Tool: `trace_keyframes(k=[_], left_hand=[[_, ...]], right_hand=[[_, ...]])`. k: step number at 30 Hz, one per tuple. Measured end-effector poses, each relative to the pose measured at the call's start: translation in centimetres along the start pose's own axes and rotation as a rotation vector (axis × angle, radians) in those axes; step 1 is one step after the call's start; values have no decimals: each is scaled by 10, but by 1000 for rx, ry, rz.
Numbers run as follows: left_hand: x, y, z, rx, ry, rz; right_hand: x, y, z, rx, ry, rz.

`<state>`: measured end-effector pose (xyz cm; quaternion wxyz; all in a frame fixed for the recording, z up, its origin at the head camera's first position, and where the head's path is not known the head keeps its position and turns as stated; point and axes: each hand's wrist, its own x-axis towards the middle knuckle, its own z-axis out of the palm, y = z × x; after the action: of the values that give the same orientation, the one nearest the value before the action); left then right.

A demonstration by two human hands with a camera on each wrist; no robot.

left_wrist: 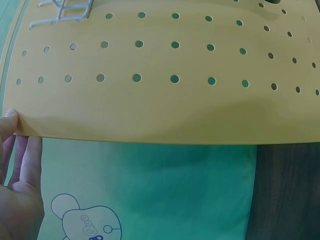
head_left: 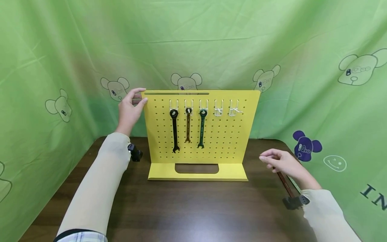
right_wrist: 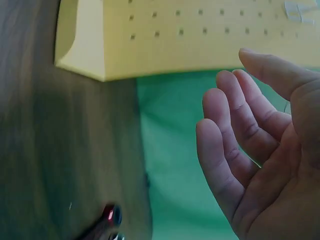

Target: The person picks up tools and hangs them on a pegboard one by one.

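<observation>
A yellow pegboard (head_left: 196,154) stands upright on the table. My left hand (head_left: 129,109) pinches its upper left corner, thumb on the front face and fingers behind; the left wrist view shows the thumb (left_wrist: 9,122) at the edge. On white hooks hang a black wrench (head_left: 175,132), a smaller bronze-coloured wrench (head_left: 188,126) and a green wrench (head_left: 202,131). Two white hooks (head_left: 218,111) further right carry nothing. Right of the board, my right hand (head_left: 282,164) is raised with loosely bent fingers and holds nothing. A red wrench (head_left: 286,185) lies on the table below it.
Beside the red wrench lies a light green strip-like tool (head_left: 294,184), partly hidden by my right arm. The brown wooden table (head_left: 193,208) extends in front of the board. A green curtain (head_left: 211,43) with printed bear heads closes off the back and sides.
</observation>
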<state>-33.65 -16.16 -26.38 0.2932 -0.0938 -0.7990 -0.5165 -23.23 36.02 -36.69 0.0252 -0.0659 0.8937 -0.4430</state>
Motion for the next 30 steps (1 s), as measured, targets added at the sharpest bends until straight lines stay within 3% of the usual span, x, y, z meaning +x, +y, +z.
trace_keyframes(k=[11,30], left_hand=[[0,0,-2,-10,4,-7],[-1,2,-1,2,7,-9]], right_hand=[[-20,43,-21,39,8,61],[-38,101,-34,10,-59,211]])
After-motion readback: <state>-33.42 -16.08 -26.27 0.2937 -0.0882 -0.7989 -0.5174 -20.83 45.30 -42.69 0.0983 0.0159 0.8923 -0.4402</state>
